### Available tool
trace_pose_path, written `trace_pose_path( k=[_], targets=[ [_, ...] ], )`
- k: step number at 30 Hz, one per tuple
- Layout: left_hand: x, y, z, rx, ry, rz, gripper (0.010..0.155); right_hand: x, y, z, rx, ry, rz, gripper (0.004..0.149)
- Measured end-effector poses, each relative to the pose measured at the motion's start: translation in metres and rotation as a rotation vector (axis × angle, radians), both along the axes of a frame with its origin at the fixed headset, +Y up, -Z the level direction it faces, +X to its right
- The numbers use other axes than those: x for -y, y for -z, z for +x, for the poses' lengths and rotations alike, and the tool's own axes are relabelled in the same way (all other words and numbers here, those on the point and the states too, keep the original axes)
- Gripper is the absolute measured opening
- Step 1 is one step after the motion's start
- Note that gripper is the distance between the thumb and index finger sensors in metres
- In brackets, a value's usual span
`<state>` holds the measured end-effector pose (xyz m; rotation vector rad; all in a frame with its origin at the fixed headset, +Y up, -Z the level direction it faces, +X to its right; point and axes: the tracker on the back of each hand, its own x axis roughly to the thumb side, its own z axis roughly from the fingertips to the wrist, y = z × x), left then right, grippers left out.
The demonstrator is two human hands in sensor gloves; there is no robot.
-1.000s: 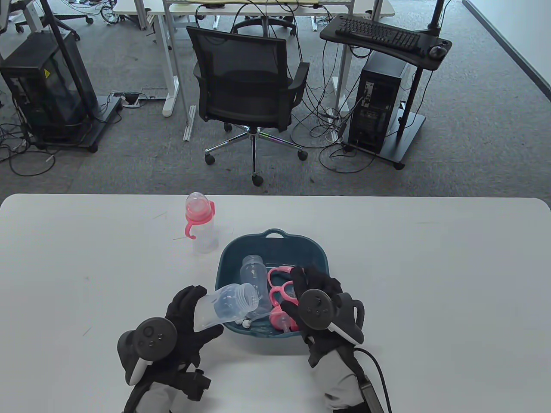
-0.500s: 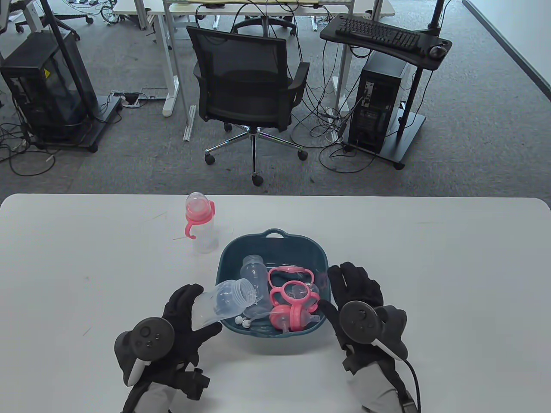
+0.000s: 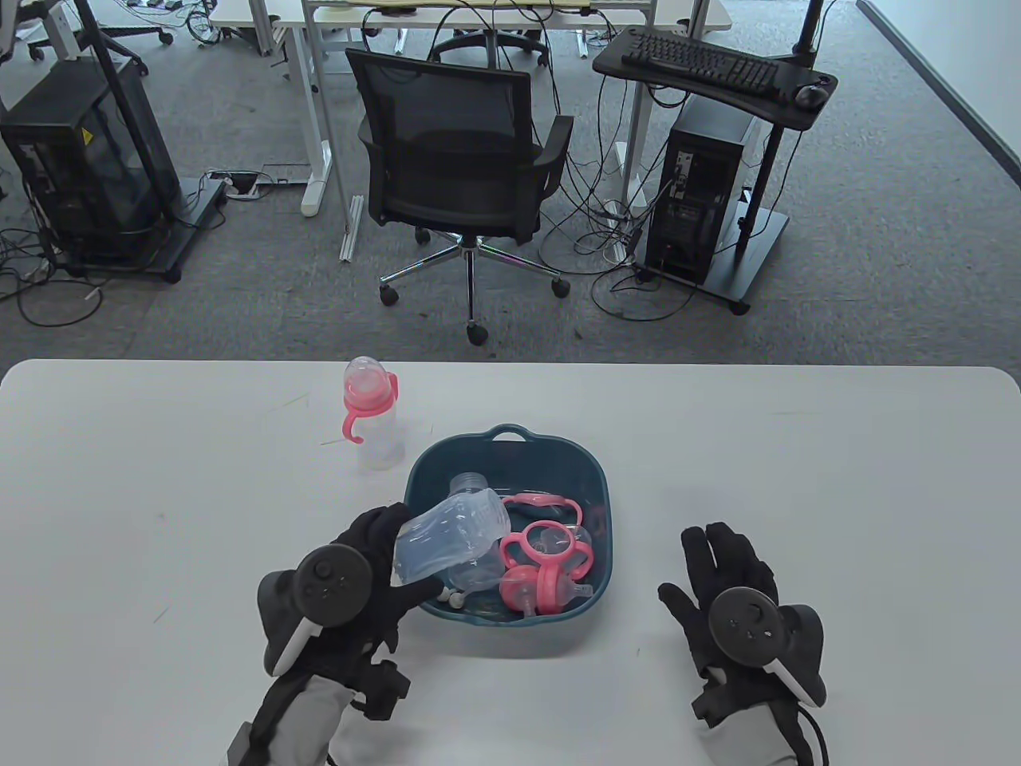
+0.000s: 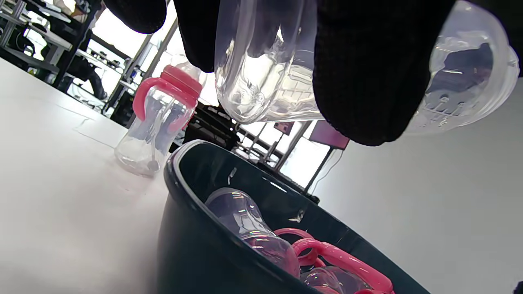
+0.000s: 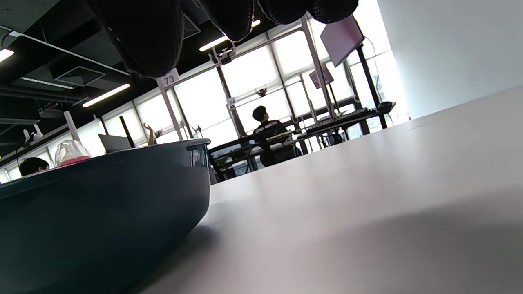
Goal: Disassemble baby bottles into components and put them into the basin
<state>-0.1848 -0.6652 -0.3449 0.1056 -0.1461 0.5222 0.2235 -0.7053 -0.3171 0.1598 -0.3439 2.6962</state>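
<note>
My left hand [image 3: 375, 558] grips a clear bottle body [image 3: 451, 538] and holds it tilted over the left side of the dark teal basin [image 3: 586, 471]. In the left wrist view the gloved fingers [image 4: 367, 69] wrap the bottle body [image 4: 265, 77] just above the basin's rim [image 4: 179, 163]. Inside the basin lie another clear bottle body [image 3: 471, 485], pink handle rings [image 3: 546, 550] and pink collars with nipples. One assembled bottle with a pink collar and handles [image 3: 371, 415] stands upright on the table left of the basin. My right hand [image 3: 730, 562] is open and empty, right of the basin.
The white table [image 3: 798, 479] runs wide on both sides of the basin. An office chair [image 3: 459, 159], desks and computer towers stand on the floor beyond the far edge. The basin's outer wall [image 5: 102, 204] fills the left of the right wrist view.
My left hand has carried the bottle body up and right, over the basin. My right hand has left the basin and drawn back to the right, empty.
</note>
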Motion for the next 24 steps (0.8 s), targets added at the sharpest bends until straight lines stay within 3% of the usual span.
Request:
trace_pose_path(
  k=[9, 15, 24],
  targets=[
    [-0.018, 0.051, 0.058, -0.019, 0.282, -0.119, 0.09, 0.0, -0.004, 0.012, 0.014, 0.075, 0.002, 0.07],
    [-0.004, 0.076, 0.086, -0.034, 0.449, -0.168, 0.09, 0.0, -0.004, 0.012, 0.003, 0.092, 0.002, 0.07],
    [0.005, 0.095, 0.103, -0.022, 0.503, -0.23, 0.089, 0.002, -0.005, 0.015, 0.007, 0.111, -0.005, 0.07]
  ],
)
